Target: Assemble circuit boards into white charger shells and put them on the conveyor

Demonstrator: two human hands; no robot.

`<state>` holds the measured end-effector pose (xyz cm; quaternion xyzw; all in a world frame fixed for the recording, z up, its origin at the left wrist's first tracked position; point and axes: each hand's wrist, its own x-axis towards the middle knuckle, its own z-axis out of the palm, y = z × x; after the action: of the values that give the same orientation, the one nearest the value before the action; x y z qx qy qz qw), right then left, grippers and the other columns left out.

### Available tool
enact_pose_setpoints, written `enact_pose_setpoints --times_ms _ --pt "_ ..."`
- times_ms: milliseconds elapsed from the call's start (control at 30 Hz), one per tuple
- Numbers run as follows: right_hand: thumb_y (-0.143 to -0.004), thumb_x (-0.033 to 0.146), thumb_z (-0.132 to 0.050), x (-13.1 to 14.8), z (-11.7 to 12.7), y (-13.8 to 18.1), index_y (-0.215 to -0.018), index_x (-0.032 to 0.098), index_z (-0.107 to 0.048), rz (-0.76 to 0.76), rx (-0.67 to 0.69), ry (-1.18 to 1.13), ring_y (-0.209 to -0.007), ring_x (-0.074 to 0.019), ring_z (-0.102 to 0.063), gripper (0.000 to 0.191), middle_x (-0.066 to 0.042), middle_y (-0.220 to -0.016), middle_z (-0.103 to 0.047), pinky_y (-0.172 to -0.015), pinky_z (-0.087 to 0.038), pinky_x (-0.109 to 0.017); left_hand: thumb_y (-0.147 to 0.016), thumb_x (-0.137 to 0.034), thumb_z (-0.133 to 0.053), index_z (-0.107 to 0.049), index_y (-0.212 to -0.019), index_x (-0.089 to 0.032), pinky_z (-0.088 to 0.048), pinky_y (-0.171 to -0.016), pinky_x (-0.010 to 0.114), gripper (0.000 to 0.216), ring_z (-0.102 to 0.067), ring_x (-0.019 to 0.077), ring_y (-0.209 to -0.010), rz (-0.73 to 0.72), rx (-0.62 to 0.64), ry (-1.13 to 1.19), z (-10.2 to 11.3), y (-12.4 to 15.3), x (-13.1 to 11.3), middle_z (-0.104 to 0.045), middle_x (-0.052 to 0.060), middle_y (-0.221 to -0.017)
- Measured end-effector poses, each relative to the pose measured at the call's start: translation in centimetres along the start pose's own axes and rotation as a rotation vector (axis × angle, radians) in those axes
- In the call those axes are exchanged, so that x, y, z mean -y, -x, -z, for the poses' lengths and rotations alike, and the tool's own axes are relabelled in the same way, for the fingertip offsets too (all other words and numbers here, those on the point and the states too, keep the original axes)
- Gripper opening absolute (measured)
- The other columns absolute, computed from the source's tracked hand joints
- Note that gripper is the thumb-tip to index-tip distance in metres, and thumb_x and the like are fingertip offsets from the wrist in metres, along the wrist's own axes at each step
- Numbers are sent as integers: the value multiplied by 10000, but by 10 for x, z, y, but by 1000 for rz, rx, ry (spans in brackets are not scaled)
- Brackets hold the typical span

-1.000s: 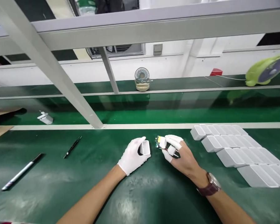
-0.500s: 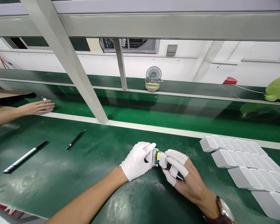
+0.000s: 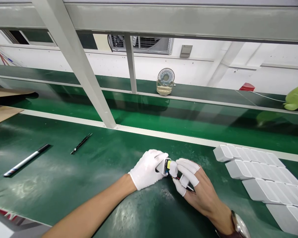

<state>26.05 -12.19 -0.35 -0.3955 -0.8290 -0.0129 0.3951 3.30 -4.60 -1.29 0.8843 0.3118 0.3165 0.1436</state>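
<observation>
My left hand [image 3: 149,170], in a white glove, is closed around a small white plastic casing [image 3: 161,168]. A circuit board [image 3: 167,165] with a yellow component [image 3: 169,164] sits partly inside the casing's open end, facing right. My right hand [image 3: 201,185], with white covers on its fingers, pinches the white part [image 3: 173,169] at the board's outer end. Under those fingers is a white block [image 3: 184,181] with thin red and black wires beside it. Both hands are just above the green table, and my fingers partly hide the board.
Rows of white plastic casings [image 3: 260,172] stand at the right. On the left lie a white marker with a black cap [image 3: 27,160] and a thin black pen-like tool [image 3: 81,143]. Brown cardboard [image 3: 2,113] is at the far left. A slanted grey post [image 3: 76,66] meets the table behind. A small fan [image 3: 166,79] stands on the shelf.
Slightly less of the board shows outside the casing. Another person's bare hand at the far left has gone out of view, and a cardboard flap is seen there. My view has shifted slightly.
</observation>
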Motion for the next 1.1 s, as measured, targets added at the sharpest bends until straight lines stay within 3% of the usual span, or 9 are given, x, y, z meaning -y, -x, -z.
enact_pose_setpoints --times_ms 1100 --pt "-844 92 -677 1 0 -2 -1455 199 -403 -13 28 53 -1269 -319 -536 678 -140 -1323 -598 -1003 -510 -541 -747 -231 -744 -510 -1299 -234 -501 -958 447 600 -572 269 -1116 31 51 32 -1 -4 0 -625 92 -1195"
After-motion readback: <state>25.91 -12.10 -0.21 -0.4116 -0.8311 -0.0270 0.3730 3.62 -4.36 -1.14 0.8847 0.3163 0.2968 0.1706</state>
